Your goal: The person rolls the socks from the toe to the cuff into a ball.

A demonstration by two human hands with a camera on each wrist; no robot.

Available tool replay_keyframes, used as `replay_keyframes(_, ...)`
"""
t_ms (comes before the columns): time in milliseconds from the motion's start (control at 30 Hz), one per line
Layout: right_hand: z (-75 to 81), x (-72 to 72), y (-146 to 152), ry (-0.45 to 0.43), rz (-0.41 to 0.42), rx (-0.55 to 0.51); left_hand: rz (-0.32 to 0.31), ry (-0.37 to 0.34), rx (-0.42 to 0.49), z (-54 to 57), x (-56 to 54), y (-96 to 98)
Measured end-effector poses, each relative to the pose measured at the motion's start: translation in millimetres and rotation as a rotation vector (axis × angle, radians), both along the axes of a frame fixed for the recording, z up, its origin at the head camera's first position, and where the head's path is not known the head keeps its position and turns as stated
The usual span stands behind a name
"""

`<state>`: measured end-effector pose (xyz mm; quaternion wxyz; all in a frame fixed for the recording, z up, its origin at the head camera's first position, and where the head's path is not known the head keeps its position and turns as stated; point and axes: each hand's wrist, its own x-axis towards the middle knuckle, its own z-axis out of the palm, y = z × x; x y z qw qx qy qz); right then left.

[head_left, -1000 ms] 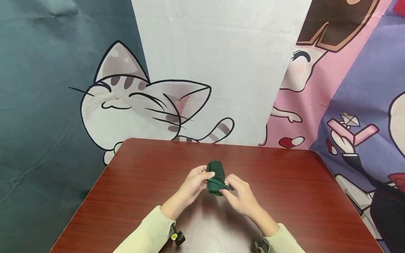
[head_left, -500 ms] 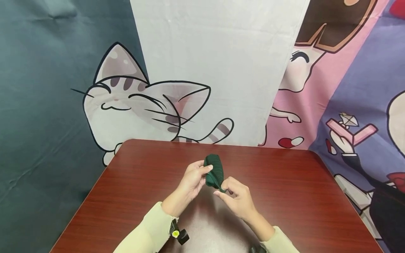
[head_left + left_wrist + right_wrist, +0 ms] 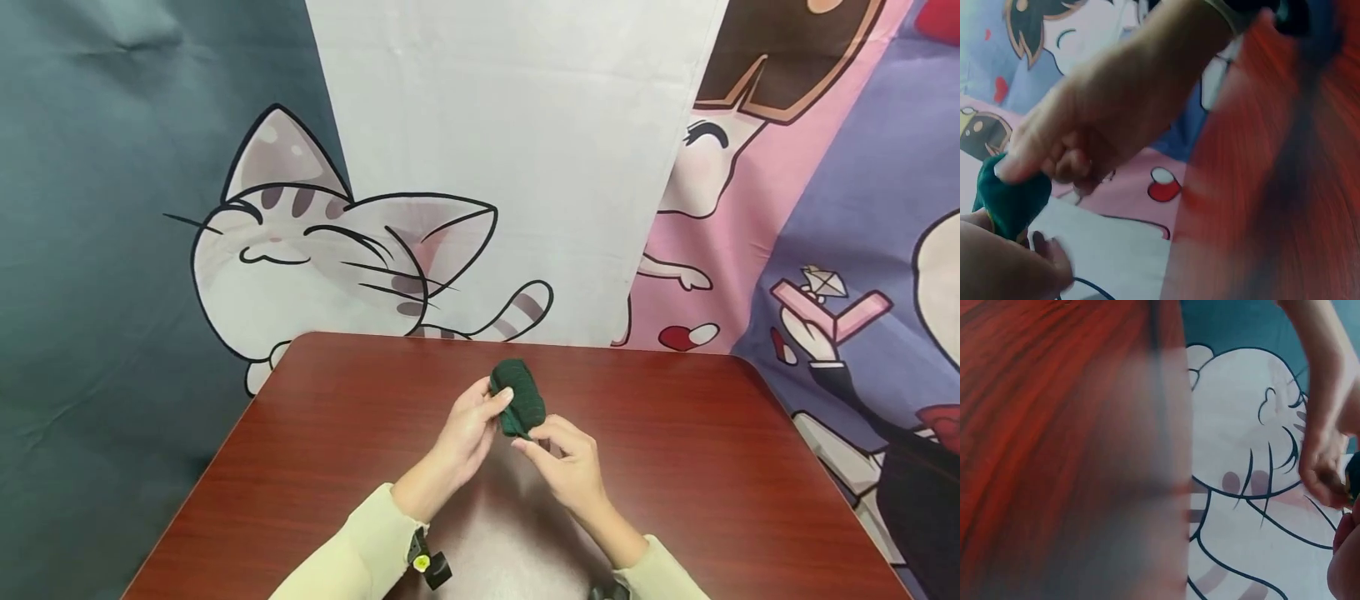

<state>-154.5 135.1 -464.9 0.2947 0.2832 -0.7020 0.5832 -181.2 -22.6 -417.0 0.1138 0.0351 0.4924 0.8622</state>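
A rolled bundle of dark green ribbed cloth is held above the table; what kind of article it is, I cannot tell. My left hand grips it from the left, thumb lying across its near side. With thumb and forefinger, my right hand pinches a small loose end at the lower edge. In the left wrist view both hands meet at the green cloth, which has a bit of yellow at its edge. Only a dark sliver of the bundle shows in the right wrist view.
The reddish-brown wooden table stretches beneath both hands. Behind it hangs a backdrop with a cartoon cat and other painted figures. A small black device with a yellow dot is strapped at the left wrist.
The bundle has risen slightly away from me, then shifted right and turned in my left hand. My right hand has kept near its lower end, and the loose flap there shows less.
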Motion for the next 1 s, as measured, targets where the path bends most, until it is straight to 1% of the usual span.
replay_keyframes(67,2.0,1.7,0,-0.043,0.008,-0.038,0.017,0.009,-0.004,-1.0,-0.4,-0.9)
replay_keyframes(167,2.1,3.1,-3,-0.060,0.026,-0.034,0.088,-0.009,-0.014,-1.6,-1.1,0.9)
replay_keyframes(300,-0.1,4.3,-11,0.020,0.026,0.022,0.187,-0.023,-0.055,-2.6,-1.6,7.9)
replay_keyframes(367,0.4,5.7,-16,0.058,-0.005,0.042,0.214,-0.025,-0.063,-3.7,-1.2,11.4)
replay_keyframes(433,3.3,8.8,-20,0.080,-0.052,0.059,0.220,-0.023,-0.065,-5.6,-0.3,13.8)
replay_keyframes(533,14.2,16.5,-26,0.062,-0.122,0.046,0.203,-0.007,-0.054,-8.6,0.6,13.5)
replay_keyframes(667,31.8,25.9,-30,0.027,-0.172,0.000,0.167,0.018,-0.041,-11.8,0.9,7.1)
replay_keyframes(733,33.2,26.1,-30,0.040,-0.212,0.010,0.152,0.018,-0.025,-12.5,0.8,3.4)
replay_keyframes(833,23.3,20.3,-29,0.128,-0.281,0.059,0.125,0.009,0.019,-13.3,1.1,0.2)
replay_keyframes(933,8.5,10.2,-27,0.287,-0.338,0.120,0.084,0.005,0.054,-11.9,1.3,-0.9)
replay_keyframes(1000,5.4,5.4,-25,0.380,-0.356,0.172,0.045,-0.005,0.048,-10.2,0.4,-3.1)
